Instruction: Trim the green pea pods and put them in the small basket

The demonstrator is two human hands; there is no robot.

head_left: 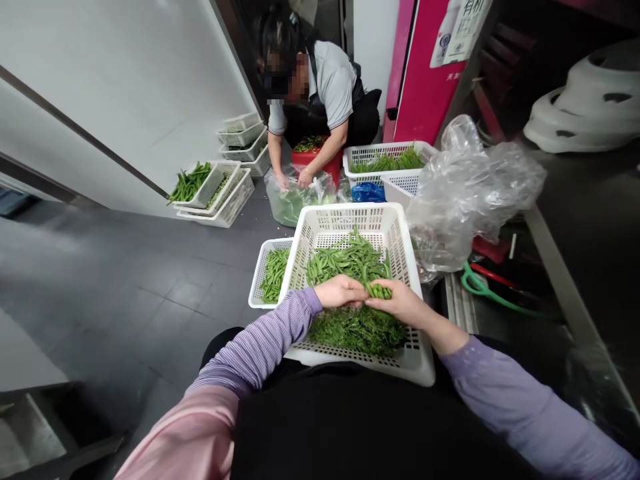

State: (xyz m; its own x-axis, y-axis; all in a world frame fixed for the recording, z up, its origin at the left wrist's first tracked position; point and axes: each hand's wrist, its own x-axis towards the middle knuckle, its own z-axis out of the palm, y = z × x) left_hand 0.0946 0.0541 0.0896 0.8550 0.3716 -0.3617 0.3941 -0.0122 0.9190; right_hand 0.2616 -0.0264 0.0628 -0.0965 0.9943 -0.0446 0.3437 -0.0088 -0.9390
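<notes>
Both hands meet above a large white slotted basket [408, 267]. Green pods [345, 260] lie in its far part, and a darker heap of stringy green trimmings [357, 331] fills the near part. My right hand [397, 300] is closed round a small bunch of green pods [380, 291]. Beside it, my left hand [341, 291] is pinched at the left end of that bunch; what lies between its fingertips is too small to make out.
A smaller basket of pods [275, 273] stands left. Crouching ahead, a person [335, 80] handles a clear bag [295, 200]. Stacked baskets [220, 200] stand far left, another basket [390, 160] beyond. Crumpled plastic bags [465, 193] and green-handled scissors [475, 283] are at right.
</notes>
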